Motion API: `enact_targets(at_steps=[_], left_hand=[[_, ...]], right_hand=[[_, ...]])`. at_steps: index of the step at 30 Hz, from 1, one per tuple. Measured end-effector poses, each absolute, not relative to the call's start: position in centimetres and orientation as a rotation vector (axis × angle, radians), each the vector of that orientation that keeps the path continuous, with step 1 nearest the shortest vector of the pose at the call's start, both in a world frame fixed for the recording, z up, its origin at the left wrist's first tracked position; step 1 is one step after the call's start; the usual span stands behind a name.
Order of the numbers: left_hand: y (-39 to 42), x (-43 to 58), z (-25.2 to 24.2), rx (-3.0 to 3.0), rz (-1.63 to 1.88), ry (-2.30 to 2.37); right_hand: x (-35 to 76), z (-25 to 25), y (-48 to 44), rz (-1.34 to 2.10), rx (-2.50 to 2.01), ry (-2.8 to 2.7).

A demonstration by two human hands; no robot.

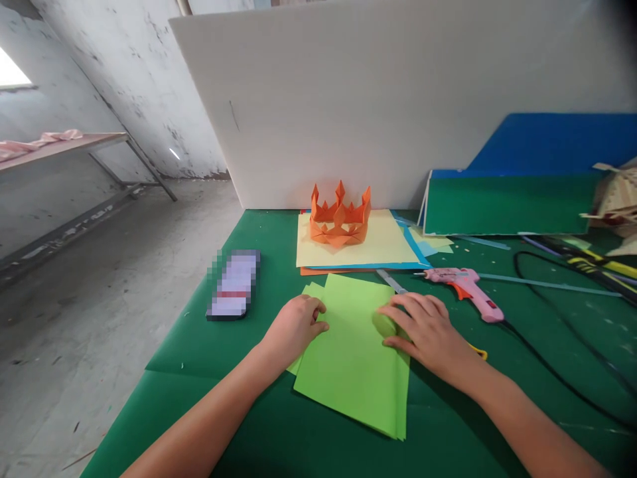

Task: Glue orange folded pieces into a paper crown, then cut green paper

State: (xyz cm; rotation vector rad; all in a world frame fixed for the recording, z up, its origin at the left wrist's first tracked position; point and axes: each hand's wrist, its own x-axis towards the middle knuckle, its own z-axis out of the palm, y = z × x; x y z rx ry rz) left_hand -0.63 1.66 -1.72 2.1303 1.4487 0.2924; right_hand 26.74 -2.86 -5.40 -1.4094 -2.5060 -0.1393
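A stack of light green paper sheets (pixel 351 358) lies on the green table cover (pixel 219 352) in front of me. My left hand (pixel 296 325) rests on the stack's left edge with its fingers curled and pinching the top sheet. My right hand (pixel 423 328) lies flat on the right side of the stack, fingers stretched out and pressing the paper down. Behind the stack, an orange folded paper crown (pixel 341 219) stands on a pale yellow sheet (pixel 388 242).
A pink glue gun (pixel 468 289) with a black cable (pixel 557 358) lies to the right. A phone (pixel 233 284) sits at the left. A white board (pixel 398 93) stands at the back, beside a green and blue box (pixel 507 199). The table's left edge drops to a concrete floor.
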Motion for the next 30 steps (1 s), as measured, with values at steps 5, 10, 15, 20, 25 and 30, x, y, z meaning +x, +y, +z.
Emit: enact_targets(at_steps=[5,10,15,20,25,30], left_hand=[[1.6,-0.6,-1.7,2.13,0.285,1.46],[1.7,-0.8,-1.9,2.126,0.303,1.454],[1.7,-1.0,-2.0,2.108,0.322,1.439],[1.7,-1.1,-2.0,2.107,0.326,1.41],[1.7,-1.3,-2.0,2.136,0.333,1.376],[1.7,-1.4,-2.1,2.144,0.333,1.35]], right_hand=[[27.3,-4.5,-3.1,0.052,-1.408,-2.559],[25.5,-3.2,-4.3,0.486,-1.27,-2.669],[23.8,-2.5,-5.3,0.796,-1.144,-2.721],[23.3,-2.4,-5.6,0.863,-1.115,-2.722],[23.3,-2.5,-5.5,0.888,-1.08,-2.726],[23.3,-2.7,-5.5,0.888,-1.112,-2.712]])
